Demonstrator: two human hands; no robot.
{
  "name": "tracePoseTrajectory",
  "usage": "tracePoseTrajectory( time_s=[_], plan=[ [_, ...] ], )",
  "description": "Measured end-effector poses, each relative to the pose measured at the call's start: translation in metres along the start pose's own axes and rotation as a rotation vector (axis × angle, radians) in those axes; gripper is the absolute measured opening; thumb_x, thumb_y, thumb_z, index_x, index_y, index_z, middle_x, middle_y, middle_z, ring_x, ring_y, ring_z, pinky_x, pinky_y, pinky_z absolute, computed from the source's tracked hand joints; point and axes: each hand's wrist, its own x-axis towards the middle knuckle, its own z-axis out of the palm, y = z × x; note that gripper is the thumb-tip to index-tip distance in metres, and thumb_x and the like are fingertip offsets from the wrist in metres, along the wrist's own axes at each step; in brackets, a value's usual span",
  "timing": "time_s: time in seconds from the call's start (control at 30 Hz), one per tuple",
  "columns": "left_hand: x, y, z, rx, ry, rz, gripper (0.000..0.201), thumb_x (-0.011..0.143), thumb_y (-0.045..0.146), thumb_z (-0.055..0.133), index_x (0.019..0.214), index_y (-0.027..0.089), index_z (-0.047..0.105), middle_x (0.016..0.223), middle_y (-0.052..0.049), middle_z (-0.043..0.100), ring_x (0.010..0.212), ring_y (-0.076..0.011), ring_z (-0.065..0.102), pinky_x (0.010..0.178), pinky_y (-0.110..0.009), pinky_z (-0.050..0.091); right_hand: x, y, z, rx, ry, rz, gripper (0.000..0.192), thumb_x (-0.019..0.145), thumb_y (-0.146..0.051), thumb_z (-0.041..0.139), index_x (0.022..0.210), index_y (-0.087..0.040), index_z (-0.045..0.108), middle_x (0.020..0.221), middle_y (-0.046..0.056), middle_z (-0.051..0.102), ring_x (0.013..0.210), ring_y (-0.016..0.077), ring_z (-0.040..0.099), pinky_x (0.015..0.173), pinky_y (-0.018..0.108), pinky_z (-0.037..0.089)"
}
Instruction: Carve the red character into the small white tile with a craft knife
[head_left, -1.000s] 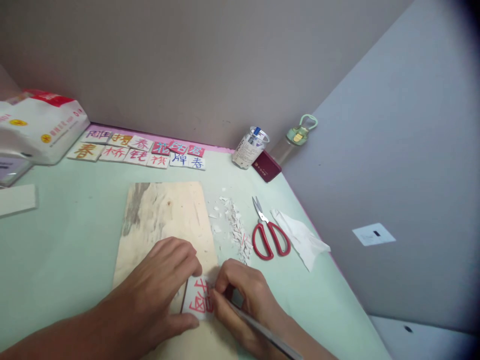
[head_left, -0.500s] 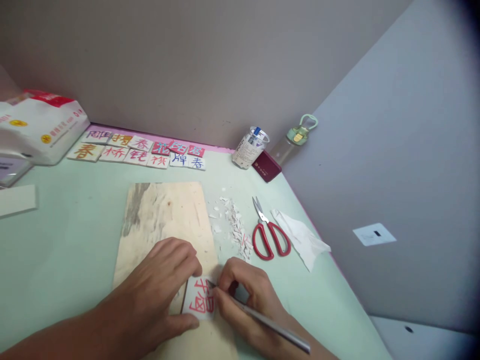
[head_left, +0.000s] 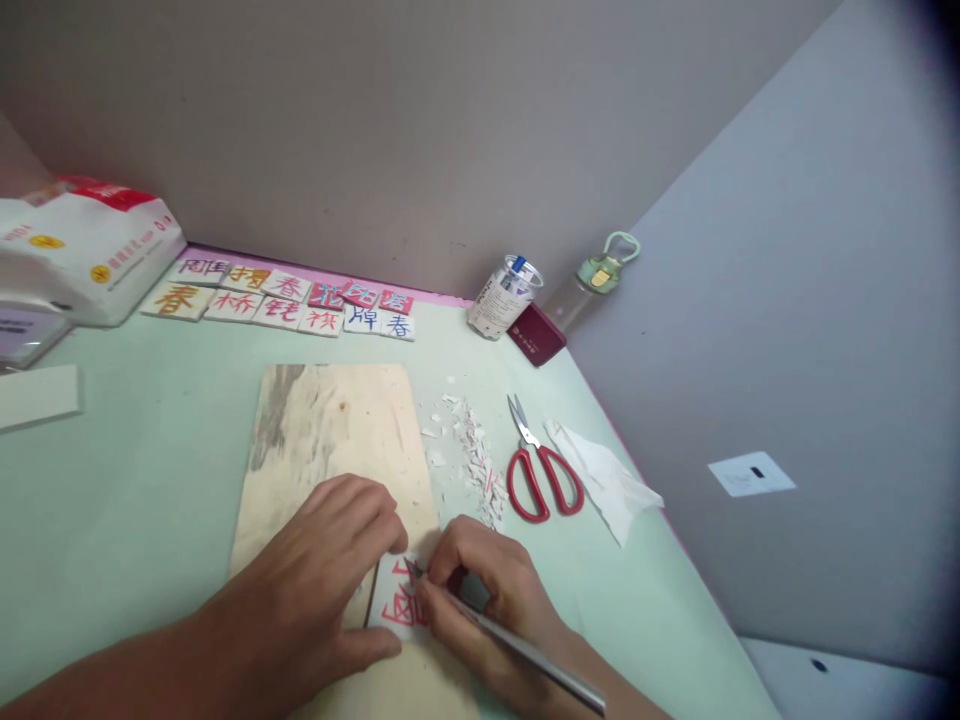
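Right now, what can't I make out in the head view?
All in the head view:
- White tile: right side partly covered by the right hand.
- Silver tool: middle hidden by the same hand.
- Wooden board: near end cut off by the bottom edge.
- White-and-red pack: left end cut off by the left edge.
- Can: fine print too small.

Can (head_left: 499, 303) beside maroon box (head_left: 540, 337); green-capped bottle (head_left: 589, 283) nearby.

Half-hidden red character on worked tile (head_left: 397, 605), gold 春 on leftmost tile (head_left: 177, 300), red 桥 on next tile (head_left: 233, 305)
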Motion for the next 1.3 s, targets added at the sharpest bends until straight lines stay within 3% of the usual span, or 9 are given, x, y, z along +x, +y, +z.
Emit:
tracePoseTrajectory(
  time_s=[0.2, 0.6, 1.3],
  plan=[
    [0.000, 0.000, -0.001, 0.006, -0.025, -0.003, 0.049, 0.067, 0.002, 0.074, 0.104, 0.025, 0.050, 0.106, 0.001, 0.055, 0.101, -0.0259, 0.052, 0.091, -0.041, 0.038, 0.000, 0.005, 0.001, -0.076, -0.003, -0.052, 0.016, 0.091, -0.016, 0.059, 0.077, -0.021, 0.052, 0.072, -0.001, 0.057, 0.062, 0.0120, 0.051, 0.057, 0.024, 0.037],
    [0.000, -0.001, -0.001, -0.028, -0.033, -0.005, 0.049, 0.069, 0.001, 0.074, 0.104, 0.025, 0.049, 0.106, 0.000, 0.054, 0.101, -0.0263, 0.050, 0.091, -0.042, 0.038, 0.005, -0.008, -0.008, 0.004, -0.075, 0.083, 0.016, 0.091, -0.018, 0.060, 0.077, -0.022, 0.052, 0.074, -0.003, 0.058, 0.063, 0.0121, 0.048, 0.062, 0.027, 0.040],
    [0.002, 0.001, -0.003, -0.027, -0.030, 0.001, 0.047, 0.068, 0.001, 0.070, 0.103, 0.025, 0.049, 0.104, 0.000, 0.054, 0.099, -0.0260, 0.049, 0.087, -0.040, 0.041, 0.003, -0.005, -0.004, -0.022, -0.042, 0.029, 0.015, 0.093, -0.019, 0.059, 0.079, -0.022, 0.053, 0.074, -0.002, 0.058, 0.063, 0.0125, 0.050, 0.061, 0.027, 0.040]
  ],
)
